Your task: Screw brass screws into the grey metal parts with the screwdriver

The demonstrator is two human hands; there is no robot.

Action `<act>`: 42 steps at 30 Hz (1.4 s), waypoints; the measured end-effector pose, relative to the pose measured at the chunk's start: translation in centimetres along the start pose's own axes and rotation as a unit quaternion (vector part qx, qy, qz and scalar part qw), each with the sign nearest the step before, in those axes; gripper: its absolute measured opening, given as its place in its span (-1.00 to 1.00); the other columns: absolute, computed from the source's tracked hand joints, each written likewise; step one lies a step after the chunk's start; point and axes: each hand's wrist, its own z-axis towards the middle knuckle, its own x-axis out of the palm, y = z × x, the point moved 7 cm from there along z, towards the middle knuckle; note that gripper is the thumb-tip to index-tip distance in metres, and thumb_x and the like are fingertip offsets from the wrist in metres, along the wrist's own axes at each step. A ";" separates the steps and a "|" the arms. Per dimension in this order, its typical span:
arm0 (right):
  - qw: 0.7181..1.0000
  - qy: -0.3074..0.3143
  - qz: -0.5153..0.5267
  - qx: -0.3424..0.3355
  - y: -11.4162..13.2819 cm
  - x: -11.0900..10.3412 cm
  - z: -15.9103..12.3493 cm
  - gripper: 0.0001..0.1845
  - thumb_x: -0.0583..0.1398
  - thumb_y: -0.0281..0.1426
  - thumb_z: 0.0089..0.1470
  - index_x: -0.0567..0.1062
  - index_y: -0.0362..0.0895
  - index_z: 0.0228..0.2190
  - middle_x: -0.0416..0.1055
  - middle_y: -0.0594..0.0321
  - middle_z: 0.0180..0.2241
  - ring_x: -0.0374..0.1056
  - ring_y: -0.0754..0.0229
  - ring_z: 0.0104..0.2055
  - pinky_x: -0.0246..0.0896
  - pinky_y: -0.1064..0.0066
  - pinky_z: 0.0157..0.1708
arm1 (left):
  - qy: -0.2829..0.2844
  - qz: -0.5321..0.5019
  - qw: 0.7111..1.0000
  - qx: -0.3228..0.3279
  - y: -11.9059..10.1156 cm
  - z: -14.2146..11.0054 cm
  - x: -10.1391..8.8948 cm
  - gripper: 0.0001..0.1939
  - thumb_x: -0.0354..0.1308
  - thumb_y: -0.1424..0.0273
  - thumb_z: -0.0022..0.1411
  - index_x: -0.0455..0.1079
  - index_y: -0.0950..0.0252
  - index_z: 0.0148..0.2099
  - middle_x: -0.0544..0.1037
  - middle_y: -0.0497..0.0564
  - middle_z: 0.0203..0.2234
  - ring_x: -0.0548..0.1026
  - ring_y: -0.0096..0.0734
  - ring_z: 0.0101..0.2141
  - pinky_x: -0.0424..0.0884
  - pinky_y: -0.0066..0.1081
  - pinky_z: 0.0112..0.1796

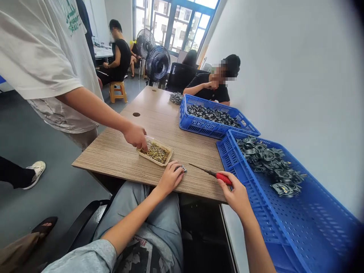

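Note:
My left hand [170,178] is closed around a small dark metal part [182,169] at the table's front edge; the fingers cover most of it. In my right hand [237,193] is a screwdriver with a red handle [224,178], its thin dark shaft pointing left over the tabletop toward that part. Just beyond my left hand lies a shallow cream tray [163,164] of brass-coloured screws [157,152]. Another person's hand [136,136] reaches into this tray from the left.
To my right, a blue crate [315,212] holds grey metal parts [267,155]. A second blue crate [199,127] behind it contains many dark parts. A bag of small parts [176,98] sits farther back on the wooden table [113,151]. Fans [157,63] and seated people are beyond.

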 end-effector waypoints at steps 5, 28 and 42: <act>0.999 0.047 -0.013 -0.007 2.3 -0.8 -1.5 -0.69 0.14 -0.14 0.23 0.50 -0.06 -0.12 0.53 0.09 -0.13 0.45 -0.01 -0.07 0.32 0.19 -0.02 | 0.013 -0.001 1.000 0.003 0.3 -0.5 0.3 -0.83 0.04 0.43 0.44 0.39 0.22 0.02 0.48 0.05 -0.05 0.27 -0.12 0.22 0.33 -0.01 0.23; 0.995 0.093 0.000 0.038 4.4 0.3 -2.6 -0.59 0.12 -0.03 0.26 0.54 -0.09 -0.31 0.51 0.22 -0.41 0.39 0.12 -0.38 0.27 0.35 -0.30 | 0.016 0.002 1.000 0.006 0.3 -0.6 0.3 -0.83 0.05 0.47 0.44 0.38 0.22 0.01 0.50 0.03 -0.07 0.28 -0.13 0.22 0.31 -0.03 0.24; 0.991 0.122 0.008 0.056 4.7 0.6 -2.5 -0.62 0.13 -0.05 0.24 0.39 -0.05 -0.07 0.50 0.24 -0.34 0.39 0.13 -0.39 0.28 0.36 -0.36 | 0.018 0.003 1.000 0.001 0.5 -0.9 0.5 -0.78 0.05 0.46 0.44 0.37 0.21 0.08 0.52 0.02 -0.06 0.26 -0.12 0.24 0.31 -0.03 0.24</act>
